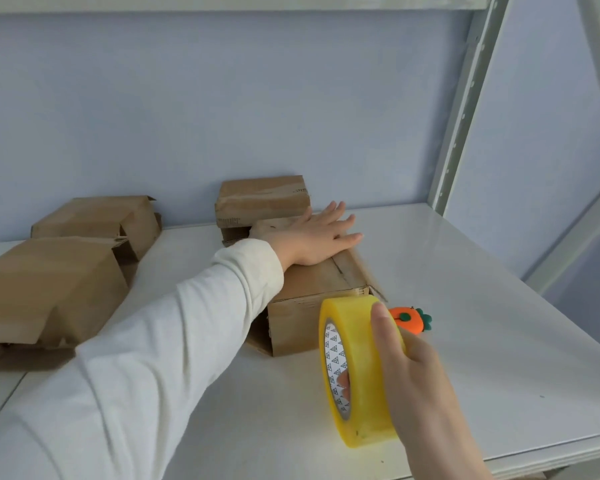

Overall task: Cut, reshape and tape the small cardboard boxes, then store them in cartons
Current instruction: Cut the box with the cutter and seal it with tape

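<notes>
At the near left of the white shelf lies a large cardboard box, its open flaps turned to the right. A second box sits just behind it, against the pale blue wall. A cream sleeve reaches across from the near left to the left hand, which lies flat on top of the middle box, fingers straight and spread, pressing down and gripping nothing. This middle box stands about mid-shelf, its near end open. Touching its far end, a fourth box rests against the wall. In front of the middle box's near right corner, the right hand grasps a yellow roll of tape held on edge, thumb curled over the outer rim and a fingertip showing through the core. Whether the roll touches the shelf cannot be told. Just right of the middle box lies a small orange carrot-shaped thing, partly hidden by the thumb. A grey metal rack post rises at the far right
</notes>
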{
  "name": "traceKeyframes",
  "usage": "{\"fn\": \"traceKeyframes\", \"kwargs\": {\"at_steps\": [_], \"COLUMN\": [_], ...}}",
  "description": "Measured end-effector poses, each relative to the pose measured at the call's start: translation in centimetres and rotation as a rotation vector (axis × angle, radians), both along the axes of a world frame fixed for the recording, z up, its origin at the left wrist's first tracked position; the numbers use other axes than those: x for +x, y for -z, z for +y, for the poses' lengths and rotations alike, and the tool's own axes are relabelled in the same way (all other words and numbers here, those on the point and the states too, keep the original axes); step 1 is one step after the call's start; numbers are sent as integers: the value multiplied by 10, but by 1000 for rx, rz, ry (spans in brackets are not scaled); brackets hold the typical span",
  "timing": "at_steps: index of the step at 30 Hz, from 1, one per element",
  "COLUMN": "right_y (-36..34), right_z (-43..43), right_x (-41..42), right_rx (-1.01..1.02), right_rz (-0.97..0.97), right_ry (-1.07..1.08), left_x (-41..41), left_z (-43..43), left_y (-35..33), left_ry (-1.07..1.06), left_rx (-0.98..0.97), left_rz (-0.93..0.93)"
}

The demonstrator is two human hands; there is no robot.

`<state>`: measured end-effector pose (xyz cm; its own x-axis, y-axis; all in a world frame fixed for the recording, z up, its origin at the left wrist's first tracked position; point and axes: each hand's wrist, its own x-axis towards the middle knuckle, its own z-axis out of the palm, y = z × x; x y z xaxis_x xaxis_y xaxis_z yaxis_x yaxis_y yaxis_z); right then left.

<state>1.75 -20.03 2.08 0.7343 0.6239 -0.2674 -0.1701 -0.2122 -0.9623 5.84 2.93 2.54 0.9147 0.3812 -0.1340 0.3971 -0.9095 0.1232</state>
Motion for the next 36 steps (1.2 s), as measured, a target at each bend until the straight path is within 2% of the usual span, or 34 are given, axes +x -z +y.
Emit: {"fn": "traceKeyframes", "kwargs": {"at_steps": [13, 17, 22, 25, 30, 33, 36], "right_y": [4, 7, 14, 15, 17, 14, 33], "right_z": [2, 4, 5, 4, 4, 0, -14], "right_x": [4, 6, 13, 18, 18, 19, 20], "right_rx": [58, 66, 72, 60, 86, 107, 182], "right_rz": [25, -7, -49, -43, -125, -85, -91], "right_ry": [-14, -37, -92, -112, -180, -219, -390], "left_x": [-4, -5, -9, -19, -33, -34, -31], "left_z": [-32, -40, -59, -62, -57, -54, -52], "left_y": [-5, -8, -4, -5, -2, 3, 6], "left_ry": [60, 83, 103, 57, 46, 30, 18], "left_rx": [-32, 34, 22, -23, -41, -28, -28], "left_rz": [-56, 49, -18, -126, -77, -87, -70]}}
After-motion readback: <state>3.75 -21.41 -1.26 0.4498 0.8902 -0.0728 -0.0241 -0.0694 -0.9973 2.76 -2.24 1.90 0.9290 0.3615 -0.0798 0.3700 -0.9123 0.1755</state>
